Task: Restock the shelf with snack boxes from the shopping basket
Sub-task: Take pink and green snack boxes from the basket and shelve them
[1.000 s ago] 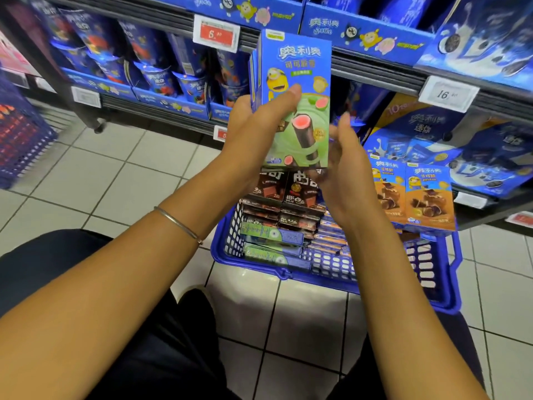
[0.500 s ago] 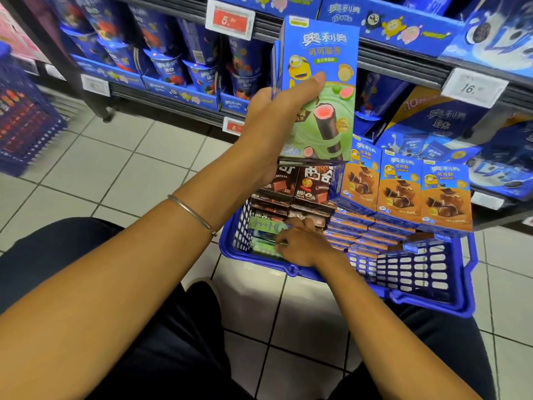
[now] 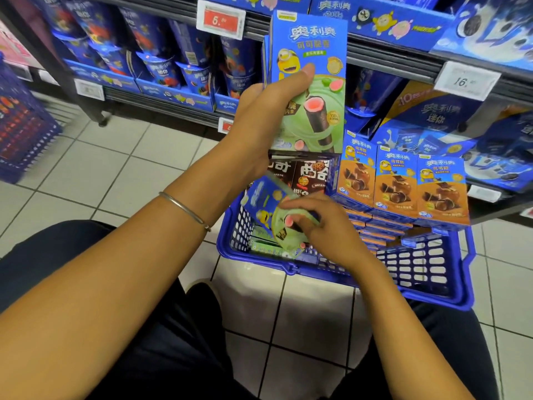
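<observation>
My left hand (image 3: 268,116) grips a small upright stack of blue-and-green snack boxes (image 3: 314,90) in front of the shelf, thumb across the front one. Below it, my right hand (image 3: 320,226) holds another green snack box (image 3: 271,209), tilted and partly lifted out of the blue shopping basket (image 3: 432,272). The basket stands on the tiled floor and holds several flat-stacked boxes in green, orange and dark brown. Three orange snack boxes (image 3: 398,186) stand upright side by side at the lower shelf's edge, just behind the basket.
The shelf (image 3: 389,62) runs across the top with price tags (image 3: 220,20) on its rail. Blue cup snacks (image 3: 161,67) fill the left bay, large blue biscuit packs (image 3: 450,116) the right. A second blue basket (image 3: 23,131) sits far left. My knees frame the floor tiles below.
My right hand left the raised stack, dropped into the basket and now lifts a green box out of it. My left hand keeps the stack raised.
</observation>
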Motion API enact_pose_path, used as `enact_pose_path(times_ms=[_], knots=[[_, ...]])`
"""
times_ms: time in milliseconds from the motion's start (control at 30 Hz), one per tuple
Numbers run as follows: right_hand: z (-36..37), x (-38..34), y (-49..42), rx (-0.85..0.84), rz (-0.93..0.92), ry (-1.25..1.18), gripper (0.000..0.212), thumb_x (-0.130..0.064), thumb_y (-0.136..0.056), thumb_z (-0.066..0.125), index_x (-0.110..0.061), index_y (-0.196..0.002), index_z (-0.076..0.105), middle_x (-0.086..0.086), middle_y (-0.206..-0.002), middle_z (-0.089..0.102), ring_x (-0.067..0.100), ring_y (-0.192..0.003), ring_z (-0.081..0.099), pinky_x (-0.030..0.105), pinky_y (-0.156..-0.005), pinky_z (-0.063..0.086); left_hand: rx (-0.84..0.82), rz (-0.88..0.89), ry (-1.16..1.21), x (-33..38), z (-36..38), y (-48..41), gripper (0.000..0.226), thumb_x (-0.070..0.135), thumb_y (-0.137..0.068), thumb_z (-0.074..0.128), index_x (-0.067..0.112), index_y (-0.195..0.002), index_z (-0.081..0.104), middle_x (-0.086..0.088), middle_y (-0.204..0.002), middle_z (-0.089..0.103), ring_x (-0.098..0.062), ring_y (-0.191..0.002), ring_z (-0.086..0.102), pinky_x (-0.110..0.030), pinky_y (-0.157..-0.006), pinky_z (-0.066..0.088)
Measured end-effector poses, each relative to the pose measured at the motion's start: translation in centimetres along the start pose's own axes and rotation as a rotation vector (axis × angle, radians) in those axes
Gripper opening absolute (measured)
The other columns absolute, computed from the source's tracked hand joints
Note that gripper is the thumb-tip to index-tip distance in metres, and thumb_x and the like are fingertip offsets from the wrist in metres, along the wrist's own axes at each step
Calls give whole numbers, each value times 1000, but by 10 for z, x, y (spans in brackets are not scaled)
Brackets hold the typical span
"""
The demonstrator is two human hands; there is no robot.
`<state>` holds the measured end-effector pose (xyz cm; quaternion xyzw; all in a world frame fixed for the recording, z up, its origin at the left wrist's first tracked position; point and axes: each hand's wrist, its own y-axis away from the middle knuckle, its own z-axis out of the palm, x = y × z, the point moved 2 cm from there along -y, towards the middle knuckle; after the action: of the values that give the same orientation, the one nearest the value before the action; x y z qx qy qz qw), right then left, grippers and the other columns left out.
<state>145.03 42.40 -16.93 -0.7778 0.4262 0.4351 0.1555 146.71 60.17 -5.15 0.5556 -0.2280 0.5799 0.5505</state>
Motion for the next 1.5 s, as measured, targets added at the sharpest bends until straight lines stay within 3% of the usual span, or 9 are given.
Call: enact_pose_path(times_ms=[167, 433, 600, 700, 767, 900, 1100, 1267, 1500], knots=[[-49, -35, 0, 390, -11, -254, 34, -2, -96, 59, -31, -110, 73, -2, -119, 69, 16, -112, 63, 48, -96, 53, -47, 22, 59, 0, 0, -5, 32, 30, -98, 71, 3, -116, 77, -20, -117, 77, -40, -108, 75, -61, -102, 56], [-116, -72, -1, 876, -140, -581, 53, -4, -94, 57, -17, -144, 50, -5, -108, 75, 16, -98, 70, 35, -86, 58, -32, -12, -16, -3, -1, -2, 30, 34, -98, 71, 7, -110, 78, -17, -113, 79, -39, -108, 75, -58, -106, 54], [-99, -85, -16, 713, -36, -815, 47, -6, -98, 58, -3, -143, 47, 8, -112, 76, 33, -112, 68, 59, -103, 50, 6, -79, -21, -4, 3, 2, 81, 54, -81, 81, 11, -145, 56, -13, -135, 70, -36, -121, 70, -58, -107, 53], [-78, -95, -22, 611, 40, -811, 36, -15, -98, 60, -12, -134, 58, 14, -123, 71, 31, -110, 68, 47, -84, 59, -3, -132, -88, -6, 8, 3, 105, 83, -62, 70, 23, -147, 57, -7, -146, 63, -35, -134, 60, -59, -113, 45], [-66, -102, -23, 544, 61, -824, 35, -23, -96, 61, -20, -131, 60, 9, -125, 70, 24, -108, 68, 35, -73, 56, -18, -99, -135, -7, 9, 3, 88, 90, -77, 54, 24, -134, 70, -6, -129, 75, -32, -120, 71, -57, -107, 51], [-57, -104, -24, 486, 71, -839, 31, -25, -103, 55, -23, -134, 56, 5, -130, 69, 25, -118, 67, 55, -99, 54, -90, -71, -72, -9, 13, -2, 88, 86, -93, 28, 21, -133, 70, -12, -123, 77, -35, -112, 75, -53, -104, 55], [-61, -98, -21, 430, 15, -799, 31, -32, -102, 56, -27, -133, 58, 0, -126, 71, 17, -116, 69, 47, -93, 58, -222, -38, -92, -3, 8, 5, 71, 52, -95, 69, 9, -149, 53, -16, -135, 70, -34, -115, 74, -49, -99, 59], [-53, -51, -19, 524, 223, -808, 38, -49, -104, 43, -22, -88, 65, -12, -72, 69, 7, -70, 64, 32, -72, 51, -177, 38, -4, 2, 7, 6, 39, 31, -105, 58, 4, -130, 70, -20, -123, 75, -40, -112, 73, -56, -102, 58], [33, 39, -11, -377, 361, 115, 35, -48, -99, 59, -16, -109, 68, 2, -114, 71, 20, -104, 66, 38, -90, 52, -189, 2, -108, -3, 9, 14, 46, 35, -102, 62, 4, -135, 67, -21, -132, 71, -41, -121, 69, -59, -110, 50]])
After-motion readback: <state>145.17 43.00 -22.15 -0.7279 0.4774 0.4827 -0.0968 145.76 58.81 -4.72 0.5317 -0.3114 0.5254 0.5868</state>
